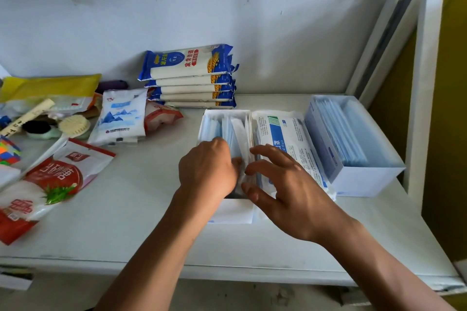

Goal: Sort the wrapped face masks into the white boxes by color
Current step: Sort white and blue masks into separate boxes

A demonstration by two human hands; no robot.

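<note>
A white box [231,213] stands open at the shelf's middle, holding upright wrapped masks: blue ones [214,129] at left, a white-wrapped one [239,127] at right. My left hand [207,171] reaches into this box, its fingers curled round the near ends of the masks. Beside it, my right hand [288,184] has its fingers spread, the tips touching the same masks at the box's right wall. A second white box [366,180] to the right holds a row of blue wrapped masks [341,134]. A flat printed mask pack [285,136] lies between the boxes.
A stack of blue noodle packets [189,76] sits behind the left box by the wall. White and red food bags [121,118], a brush [73,126] and a puzzle cube [8,151] crowd the shelf's left. A white frame post [414,108] bounds the right side.
</note>
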